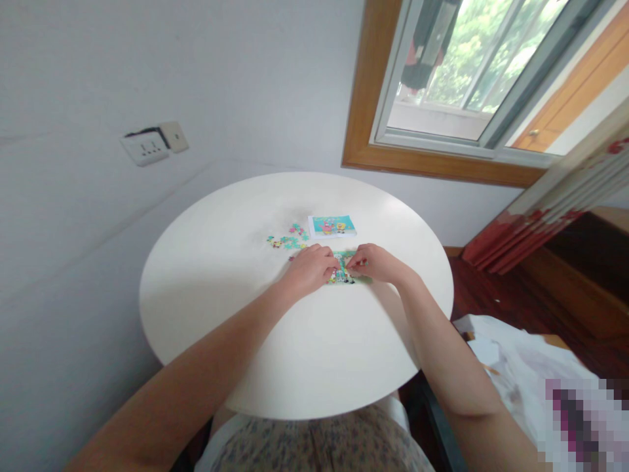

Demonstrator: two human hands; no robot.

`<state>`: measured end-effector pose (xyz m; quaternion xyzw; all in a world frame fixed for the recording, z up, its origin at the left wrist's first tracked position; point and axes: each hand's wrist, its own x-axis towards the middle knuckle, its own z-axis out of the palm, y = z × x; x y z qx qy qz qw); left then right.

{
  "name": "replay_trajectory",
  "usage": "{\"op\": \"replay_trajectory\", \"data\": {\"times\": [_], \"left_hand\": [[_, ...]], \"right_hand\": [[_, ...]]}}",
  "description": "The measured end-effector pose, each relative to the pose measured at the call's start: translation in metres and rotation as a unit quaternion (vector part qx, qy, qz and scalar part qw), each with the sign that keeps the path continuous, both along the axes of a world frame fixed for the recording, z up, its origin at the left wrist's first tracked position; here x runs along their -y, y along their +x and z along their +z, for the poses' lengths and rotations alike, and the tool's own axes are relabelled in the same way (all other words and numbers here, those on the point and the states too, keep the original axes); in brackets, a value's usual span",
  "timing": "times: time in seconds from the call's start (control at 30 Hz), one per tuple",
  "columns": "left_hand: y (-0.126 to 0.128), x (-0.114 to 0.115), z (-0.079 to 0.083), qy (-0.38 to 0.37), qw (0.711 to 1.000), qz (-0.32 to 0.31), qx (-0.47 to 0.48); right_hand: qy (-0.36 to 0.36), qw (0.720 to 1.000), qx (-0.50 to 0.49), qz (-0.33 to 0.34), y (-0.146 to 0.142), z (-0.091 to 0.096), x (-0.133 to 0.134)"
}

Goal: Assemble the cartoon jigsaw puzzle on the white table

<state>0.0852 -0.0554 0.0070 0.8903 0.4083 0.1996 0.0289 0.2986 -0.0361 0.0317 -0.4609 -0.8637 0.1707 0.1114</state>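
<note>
A partly covered jigsaw puzzle (340, 276) with green and multicoloured pieces lies flat on the white round table. My left hand (313, 267) rests over its left side, fingers curled together on the pieces at the inner edge. From the right, my right hand (374, 260) reaches over the puzzle, thumb and fingers pinched at a small piece near its middle. The fingers hide much of the puzzle, and the exact outline of the pieces they grip is unclear. Beyond my left hand lie several loose jigsaw pieces (293, 241) in a scattered group.
Behind the puzzle sits a turquoise box or picture card (335, 226) with cartoon figures. The round table (206, 282) stands close to a wall with a socket (147, 147). A window (442, 85) is at the upper right; white plastic bags (521, 367) lie low at the right.
</note>
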Motion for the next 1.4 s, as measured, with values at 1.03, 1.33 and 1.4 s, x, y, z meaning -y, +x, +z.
{"op": "replay_trajectory", "data": {"times": [1.03,1.33,1.4], "left_hand": [[-0.084,-0.045,0.006,0.05,0.969,0.19,0.147],[-0.1,-0.05,-0.001,0.024,0.966,0.222,0.128],[-0.099,-0.05,-0.002,0.016,0.971,0.21,0.114]], "right_hand": [[0.091,0.977,-0.189,-0.034,0.008,-0.011,-0.014],[0.133,0.961,-0.19,-0.151,0.017,-0.024,-0.028],[0.13,0.961,-0.187,-0.157,0.017,-0.027,-0.03]]}}
